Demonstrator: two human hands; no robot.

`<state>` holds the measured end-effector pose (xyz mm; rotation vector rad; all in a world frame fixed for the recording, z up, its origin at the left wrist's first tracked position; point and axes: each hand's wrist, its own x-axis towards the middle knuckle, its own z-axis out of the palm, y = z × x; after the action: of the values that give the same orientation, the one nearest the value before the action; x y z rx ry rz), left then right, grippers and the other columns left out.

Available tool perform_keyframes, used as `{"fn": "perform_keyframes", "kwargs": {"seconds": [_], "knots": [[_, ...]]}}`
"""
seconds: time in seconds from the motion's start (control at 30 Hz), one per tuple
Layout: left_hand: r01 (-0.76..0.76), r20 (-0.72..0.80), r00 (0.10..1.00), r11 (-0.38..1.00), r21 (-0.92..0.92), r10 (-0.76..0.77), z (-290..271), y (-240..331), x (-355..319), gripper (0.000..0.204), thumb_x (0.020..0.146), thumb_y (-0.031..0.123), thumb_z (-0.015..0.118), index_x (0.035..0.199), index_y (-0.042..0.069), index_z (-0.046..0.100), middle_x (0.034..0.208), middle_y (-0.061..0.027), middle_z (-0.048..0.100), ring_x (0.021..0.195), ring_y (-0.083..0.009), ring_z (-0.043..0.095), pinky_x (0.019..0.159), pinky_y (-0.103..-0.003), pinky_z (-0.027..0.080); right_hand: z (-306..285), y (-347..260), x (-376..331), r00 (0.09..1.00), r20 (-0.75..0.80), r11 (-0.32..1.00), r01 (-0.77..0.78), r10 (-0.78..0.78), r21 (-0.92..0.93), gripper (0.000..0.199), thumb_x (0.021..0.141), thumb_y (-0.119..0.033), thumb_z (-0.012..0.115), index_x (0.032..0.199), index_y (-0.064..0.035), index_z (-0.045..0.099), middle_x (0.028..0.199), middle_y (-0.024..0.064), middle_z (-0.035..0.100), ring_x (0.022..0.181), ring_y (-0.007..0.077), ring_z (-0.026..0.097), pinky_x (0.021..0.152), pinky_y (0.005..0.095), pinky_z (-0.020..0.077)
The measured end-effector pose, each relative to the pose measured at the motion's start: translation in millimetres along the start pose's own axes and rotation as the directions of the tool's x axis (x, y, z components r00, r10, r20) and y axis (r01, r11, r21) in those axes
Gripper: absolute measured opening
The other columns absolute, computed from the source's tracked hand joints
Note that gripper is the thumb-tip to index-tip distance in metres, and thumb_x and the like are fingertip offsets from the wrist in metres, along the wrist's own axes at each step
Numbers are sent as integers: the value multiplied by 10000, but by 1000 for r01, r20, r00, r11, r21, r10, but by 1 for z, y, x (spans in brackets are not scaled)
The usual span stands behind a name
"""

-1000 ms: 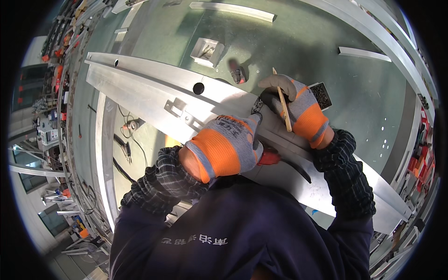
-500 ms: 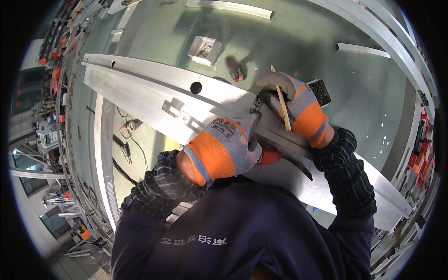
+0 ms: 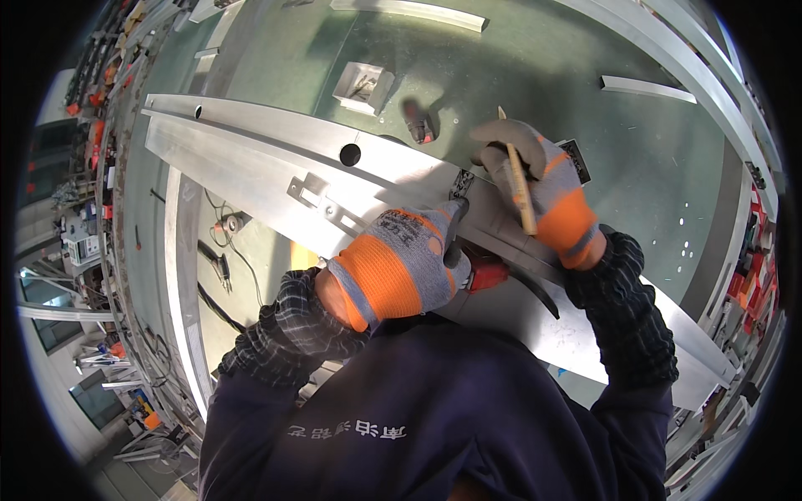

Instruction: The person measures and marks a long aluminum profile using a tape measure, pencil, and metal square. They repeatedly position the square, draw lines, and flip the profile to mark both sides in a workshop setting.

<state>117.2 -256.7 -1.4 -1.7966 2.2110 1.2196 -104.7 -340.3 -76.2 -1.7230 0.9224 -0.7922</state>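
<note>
My left hand (image 3: pixel 401 259), in a grey and orange glove, rests over a long silver metal profile (image 3: pixel 259 142). Its fingers are curled closed around a tool with a red body (image 3: pixel 487 274) and a curved black part. The gripped end is hidden, so its kind is unclear. My right hand (image 3: pixel 539 184), gloved alike, is raised above the profile with a thin, light wooden stick (image 3: pixel 522 192) in its closed fingers. Between the hands, a dark speckled patch (image 3: pixel 461 183) shows on the profile. Left of it are a round hole (image 3: pixel 350 154) and a small metal bracket (image 3: pixel 309 190).
Beyond the profile lie a white box (image 3: pixel 362 88) with small pieces, a red and black power tool (image 3: pixel 418 121) and a box of dark small parts (image 3: pixel 575 159), partly covered by my right hand. Cables and another tool (image 3: pixel 219 263) lie left. Metal bars (image 3: pixel 647 88) surround the work.
My right hand has drawn back slightly to the right with the stick, uncovering more of the speckled patch. My left hand has stayed nearly still.
</note>
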Motion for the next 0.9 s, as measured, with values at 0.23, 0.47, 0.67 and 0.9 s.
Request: {"fn": "perform_keyframes", "kwargs": {"seconds": [0.23,0.47,0.67,0.9], "knots": [[29,98,995,999,-42,-25,-9,-3,0,664,970,335,750,1495,-45,609,1108,-279,768,1014,-445,754,920,-497,597,-18,-34,-21,980,-33,981,194,-195,-31,304,1108,-130,645,1354,44,686,1186,182,770,1057,259,790,986,381,620],[-72,-78,994,997,18,73,2,-6,-4,671,939,252,773,1530,-11,598,1277,-281,734,1154,-457,726,1021,-480,589,-11,-21,-31,976,17,956,216,-217,-199,325,928,-104,845,1199,13,708,1084,176,720,907,298,764,805,381,634],[-23,-35,999,997,-79,20,7,-10,3,682,893,149,767,1534,-14,601,1420,-279,670,1316,-482,653,1138,-508,534,-6,0,-27,946,76,947,318,-314,-49,217,961,-35,769,1147,-59,661,896,104,717,771,304,729,715,397,587],[-56,-48,997,996,-66,53,6,-10,2,680,874,125,762,1519,-26,610,1434,-286,654,1309,-488,655,1140,-521,534,-4,11,-24,920,139,926,375,-367,-34,271,897,-92,806,1134,-82,678,902,99,727,772,304,733,755,421,586]]}}
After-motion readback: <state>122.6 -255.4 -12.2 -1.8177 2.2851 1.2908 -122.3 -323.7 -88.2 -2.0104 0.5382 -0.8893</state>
